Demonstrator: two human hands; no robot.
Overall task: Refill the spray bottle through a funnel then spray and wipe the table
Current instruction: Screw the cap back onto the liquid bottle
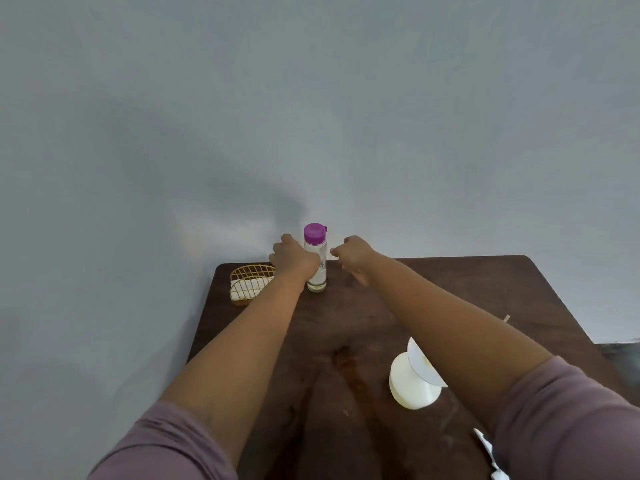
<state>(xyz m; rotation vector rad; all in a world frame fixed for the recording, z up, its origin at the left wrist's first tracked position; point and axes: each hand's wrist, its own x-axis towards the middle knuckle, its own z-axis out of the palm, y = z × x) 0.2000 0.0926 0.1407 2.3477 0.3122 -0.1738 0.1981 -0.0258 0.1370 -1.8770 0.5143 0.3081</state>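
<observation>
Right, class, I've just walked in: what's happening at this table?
A person reaches both arms across a dark table. The left hand grips a clear bottle with a purple cap, standing upright at the far edge. The right hand hovers beside it, holding nothing. A white funnel lies nearer, and a wire holder sits far left.

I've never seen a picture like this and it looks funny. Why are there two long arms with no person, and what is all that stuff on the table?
The camera sits on the person's head and looks down, so you see only their own arms reaching out. The left hand grips a clear bottle with a purple cap standing at the far edge of the brown table. The right hand hovers beside the bottle with loosely curled fingers, holding nothing. Left of the bottle is a gold wire holder with something white in it. Nearer, a white funnel sits partly hidden under the right arm.
</observation>
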